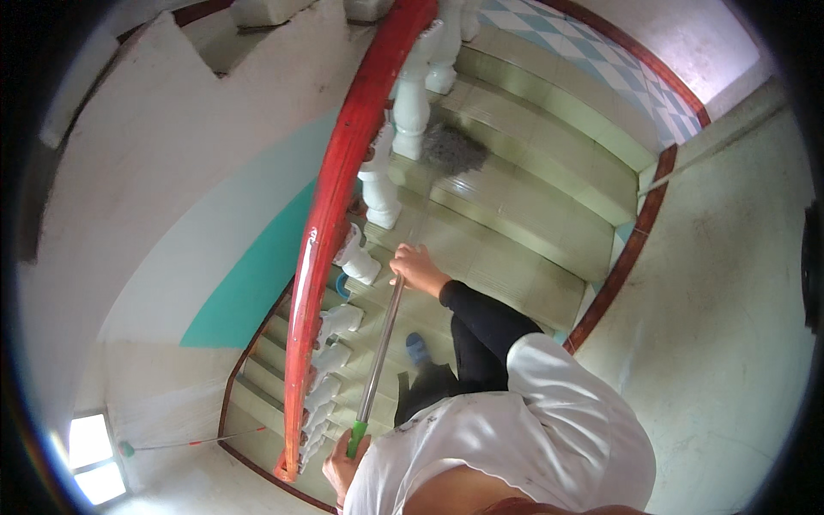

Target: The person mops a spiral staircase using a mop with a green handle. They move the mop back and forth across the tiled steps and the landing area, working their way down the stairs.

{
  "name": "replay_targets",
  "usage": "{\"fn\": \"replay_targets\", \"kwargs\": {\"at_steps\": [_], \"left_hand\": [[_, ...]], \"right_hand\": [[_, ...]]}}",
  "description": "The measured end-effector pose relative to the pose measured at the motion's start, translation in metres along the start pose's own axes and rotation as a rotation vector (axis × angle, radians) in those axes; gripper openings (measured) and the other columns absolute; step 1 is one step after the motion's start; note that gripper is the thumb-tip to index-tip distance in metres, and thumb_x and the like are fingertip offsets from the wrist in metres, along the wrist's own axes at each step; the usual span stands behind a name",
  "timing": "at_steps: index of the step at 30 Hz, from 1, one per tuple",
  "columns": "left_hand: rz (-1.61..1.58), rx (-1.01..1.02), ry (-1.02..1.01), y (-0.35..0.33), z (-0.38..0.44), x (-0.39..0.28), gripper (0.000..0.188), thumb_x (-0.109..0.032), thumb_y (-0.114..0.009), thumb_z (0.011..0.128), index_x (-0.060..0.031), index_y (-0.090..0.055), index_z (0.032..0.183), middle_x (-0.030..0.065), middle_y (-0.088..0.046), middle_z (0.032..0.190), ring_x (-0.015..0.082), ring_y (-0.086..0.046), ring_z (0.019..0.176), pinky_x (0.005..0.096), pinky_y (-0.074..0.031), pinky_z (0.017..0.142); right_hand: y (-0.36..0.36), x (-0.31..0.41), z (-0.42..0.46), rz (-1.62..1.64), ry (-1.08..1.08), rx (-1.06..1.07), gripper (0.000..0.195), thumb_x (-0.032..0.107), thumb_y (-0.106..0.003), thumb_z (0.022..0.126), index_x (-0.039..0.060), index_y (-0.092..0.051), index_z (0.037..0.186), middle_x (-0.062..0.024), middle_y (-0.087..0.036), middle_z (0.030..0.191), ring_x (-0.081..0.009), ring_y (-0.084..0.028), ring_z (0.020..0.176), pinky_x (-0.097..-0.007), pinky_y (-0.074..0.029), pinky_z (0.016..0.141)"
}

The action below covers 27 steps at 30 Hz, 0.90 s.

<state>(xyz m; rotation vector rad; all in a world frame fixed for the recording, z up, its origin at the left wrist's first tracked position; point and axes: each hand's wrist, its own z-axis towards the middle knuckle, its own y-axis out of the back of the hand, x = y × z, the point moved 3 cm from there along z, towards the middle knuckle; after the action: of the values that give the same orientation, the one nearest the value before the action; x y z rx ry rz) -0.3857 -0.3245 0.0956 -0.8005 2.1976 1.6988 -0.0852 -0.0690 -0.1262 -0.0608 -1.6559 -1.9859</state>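
A mop with a metal pole (383,347) slants up the tiled stairs, its grey stringy head (454,149) lying on an upper step beside the white balusters and slightly blurred. My right hand (418,267), at the end of a black sleeve, is closed round the middle of the pole. Lower left, close to my body, my left hand (344,460) grips the green handle end (356,438). The pole between my right hand and the mop head looks faint and blurred. My foot in a blue slipper (417,347) is on the stairs below.
A red handrail (309,270) on white balusters (380,193) runs close along the left. To the right, a wall with dark red trim (618,290) bounds the steps. Blue-and-white checkered tiles (599,58) lie at the top. Another flight (257,386) shows beyond the rail.
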Motion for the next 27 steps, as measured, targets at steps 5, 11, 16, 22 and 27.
{"fn": "replay_targets", "kwargs": {"at_steps": [5,11,16,22,27], "left_hand": [[-0.174,-0.054,-0.003,0.003,0.012,-0.016,0.029,-0.015,-0.072,0.078,-0.0030,-0.067,0.104,0.0136,-0.063,0.069,0.0215,-0.057,0.052,0.0315,-0.045,0.053],[-0.336,-0.141,0.061,0.022,0.025,-0.064,0.013,-0.011,-0.066,0.080,0.0022,-0.067,0.084,0.0106,-0.064,0.066,0.0159,-0.059,0.060,0.0316,-0.046,0.056],[0.118,-0.291,-0.579,0.024,0.017,-0.098,0.006,-0.007,-0.063,0.079,-0.0014,-0.066,0.076,0.0134,-0.056,0.059,0.0265,-0.055,0.050,0.0340,-0.042,0.048],[0.085,-0.284,-0.596,0.004,-0.016,-0.119,0.012,-0.007,-0.060,0.082,-0.0007,-0.065,0.073,0.0156,-0.056,0.059,0.0215,-0.056,0.049,0.0341,-0.042,0.047],[0.132,-0.064,-0.706,-0.024,-0.032,-0.137,0.006,-0.005,-0.063,0.080,-0.0008,-0.065,0.077,0.0128,-0.059,0.061,0.0190,-0.056,0.049,0.0323,-0.044,0.048]], "right_hand": [[-0.004,-0.031,0.014,-0.123,0.098,-0.057,0.026,0.040,-0.070,0.069,0.0182,-0.057,0.068,0.0023,-0.052,0.076,-0.0200,-0.054,0.089,-0.0459,-0.037,0.068],[0.009,-0.060,0.036,-0.026,0.052,-0.044,0.030,0.043,-0.072,0.069,0.0172,-0.057,0.065,0.0021,-0.051,0.068,-0.0221,-0.056,0.084,-0.0489,-0.035,0.067],[0.039,-0.049,0.010,0.117,-0.010,-0.280,0.035,0.043,-0.070,0.070,0.0157,-0.051,0.061,0.0010,-0.052,0.066,-0.0212,-0.054,0.077,-0.0429,-0.032,0.065],[0.071,-0.076,-0.101,0.056,-0.267,-0.297,0.032,0.041,-0.069,0.073,0.0140,-0.055,0.063,-0.0003,-0.050,0.067,-0.0213,-0.052,0.081,-0.0455,-0.029,0.075],[0.130,-0.097,-0.215,0.004,-0.485,-0.347,0.033,0.037,-0.067,0.074,0.0113,-0.051,0.060,-0.0041,-0.051,0.071,-0.0254,-0.053,0.081,-0.0474,-0.031,0.078]]}}
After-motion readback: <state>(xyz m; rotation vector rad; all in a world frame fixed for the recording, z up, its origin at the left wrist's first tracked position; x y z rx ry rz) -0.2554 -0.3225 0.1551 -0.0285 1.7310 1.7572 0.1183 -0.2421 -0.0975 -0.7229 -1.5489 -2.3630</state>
